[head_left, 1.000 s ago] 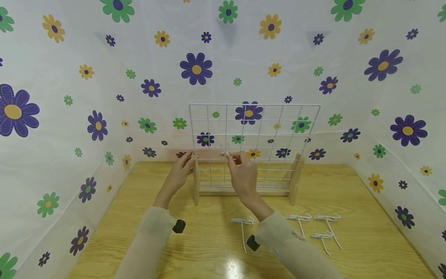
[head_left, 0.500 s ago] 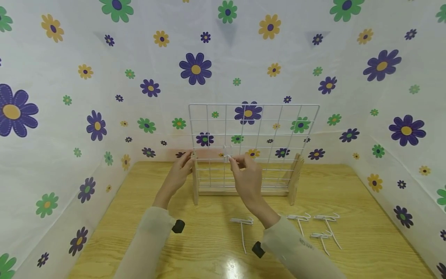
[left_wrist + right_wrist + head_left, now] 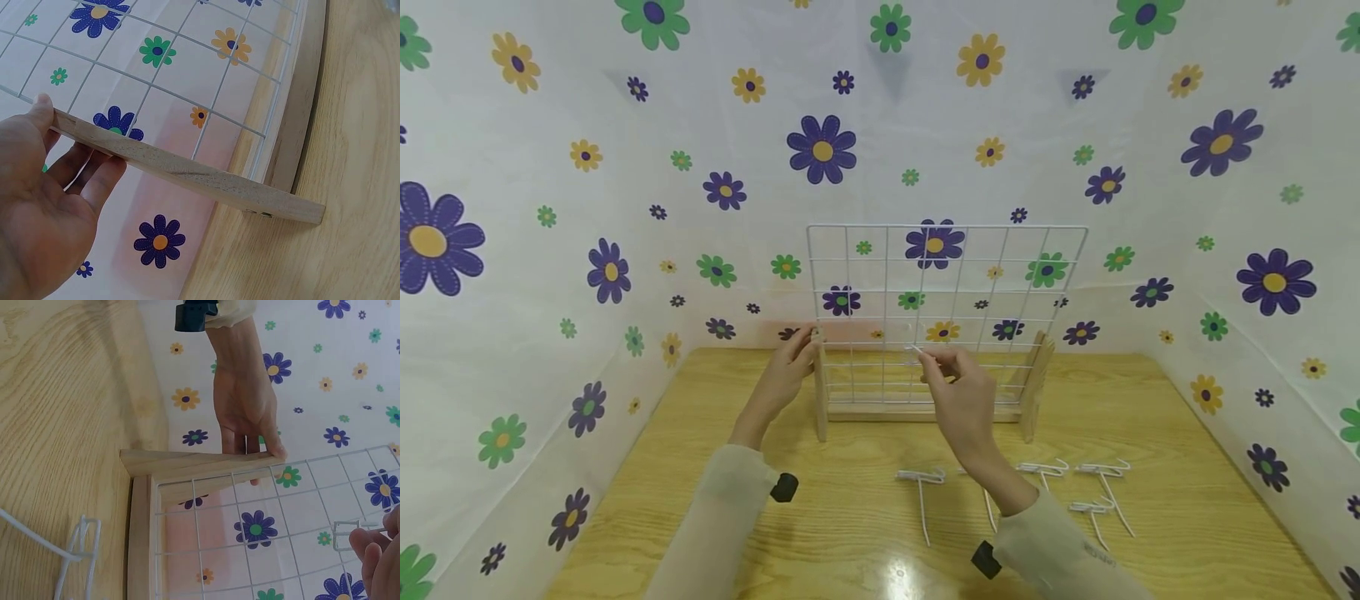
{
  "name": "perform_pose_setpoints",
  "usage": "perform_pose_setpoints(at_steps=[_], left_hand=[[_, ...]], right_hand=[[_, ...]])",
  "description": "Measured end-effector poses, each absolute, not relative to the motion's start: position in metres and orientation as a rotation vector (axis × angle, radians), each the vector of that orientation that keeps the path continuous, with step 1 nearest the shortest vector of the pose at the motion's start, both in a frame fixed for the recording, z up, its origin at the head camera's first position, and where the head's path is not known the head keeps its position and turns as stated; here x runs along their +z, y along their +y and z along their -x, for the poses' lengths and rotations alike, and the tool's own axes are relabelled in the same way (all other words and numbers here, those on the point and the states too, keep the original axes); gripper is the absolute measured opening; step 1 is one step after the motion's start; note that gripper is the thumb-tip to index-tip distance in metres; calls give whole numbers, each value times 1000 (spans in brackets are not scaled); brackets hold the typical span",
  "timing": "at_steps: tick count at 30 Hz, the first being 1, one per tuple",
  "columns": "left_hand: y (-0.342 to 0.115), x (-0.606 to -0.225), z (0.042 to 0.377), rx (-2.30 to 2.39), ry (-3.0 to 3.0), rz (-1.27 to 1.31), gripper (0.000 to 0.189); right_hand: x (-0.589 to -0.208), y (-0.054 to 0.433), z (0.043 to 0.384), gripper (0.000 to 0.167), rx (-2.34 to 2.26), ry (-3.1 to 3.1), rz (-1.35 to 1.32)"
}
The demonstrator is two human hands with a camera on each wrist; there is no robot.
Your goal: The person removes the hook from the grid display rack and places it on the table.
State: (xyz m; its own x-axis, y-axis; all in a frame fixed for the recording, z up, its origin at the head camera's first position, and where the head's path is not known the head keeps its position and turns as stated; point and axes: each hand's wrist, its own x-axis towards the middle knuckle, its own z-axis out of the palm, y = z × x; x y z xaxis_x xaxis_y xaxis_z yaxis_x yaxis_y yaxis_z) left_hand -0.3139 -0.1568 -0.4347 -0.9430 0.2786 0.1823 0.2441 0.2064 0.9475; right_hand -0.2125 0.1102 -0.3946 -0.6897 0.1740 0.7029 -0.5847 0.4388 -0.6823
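A white wire grid panel [image 3: 947, 226] stands in a wooden stand with an upright at each side. My left hand [image 3: 784, 371] grips the top of the left upright [image 3: 181, 170], thumb on one face and fingers on the other in the left wrist view. Between thumb and fingertips, my right hand [image 3: 961, 398] pinches a white wire display hook [image 3: 345, 535]. Its bent bracket end points toward the grid and overlaps the wires in the head and right wrist views. Most of the hook's length is hidden by the fingers.
Several more white hooks lie on the wooden table [image 3: 715, 533]: one in front of the stand [image 3: 922, 508], one partly behind the right forearm [image 3: 988, 504], others farther right [image 3: 1103, 469]. Flower-printed cloth [image 3: 880, 133] encloses the back and sides.
My right hand has moved to the right and slightly down along the grid with the hook, uncovering wires it hid. The left hand stays on the upright.
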Motion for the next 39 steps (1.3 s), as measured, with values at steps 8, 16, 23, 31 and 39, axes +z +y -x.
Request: perform_pose_setpoints(at_steps=[8, 16, 23, 31, 39], left_hand=[[-157, -434, 313, 1899, 2399, -540, 57], [-157, -434, 314, 1886, 2419, -543, 57], [-158, -433, 314, 1891, 2414, -541, 56], [-158, -434, 313, 1883, 2407, -533, 56], [-156, -435, 314, 1891, 2404, -521, 55]], right_hand=[[-395, 122, 199, 6, 1347, -1936, -309], [-394, 136, 187, 5, 1307, -1954, -298], [-391, 144, 174, 5, 1326, -1946, -298], [-394, 153, 158, 4, 1369, -1962, -229], [-400, 164, 142, 5, 1419, -2007, -167]])
